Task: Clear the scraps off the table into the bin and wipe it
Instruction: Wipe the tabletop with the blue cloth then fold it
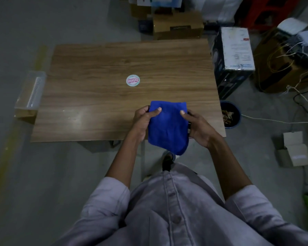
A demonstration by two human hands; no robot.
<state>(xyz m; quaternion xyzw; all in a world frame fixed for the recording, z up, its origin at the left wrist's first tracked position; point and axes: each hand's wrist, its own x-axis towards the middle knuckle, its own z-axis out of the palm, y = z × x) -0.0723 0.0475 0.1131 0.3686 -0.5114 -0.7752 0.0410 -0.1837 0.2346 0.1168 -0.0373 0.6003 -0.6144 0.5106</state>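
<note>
Presently: blue cloth (167,126), folded, pinched at its sides by left hand (144,119) and right hand (198,127), held over the near edge of the table (96,96). Bin (230,114) beside the table holds scraps. Step judged: wiping, not begun. Next move calls for laying the cloth flat and sweeping.

Your head camera is looking forward and steeply down over your chest (169,206), sitting close above where your left hand (143,120) and right hand (199,127) are gripping the cloth (167,128); the table (114,68) is stretching away beyond that grip.
</note>
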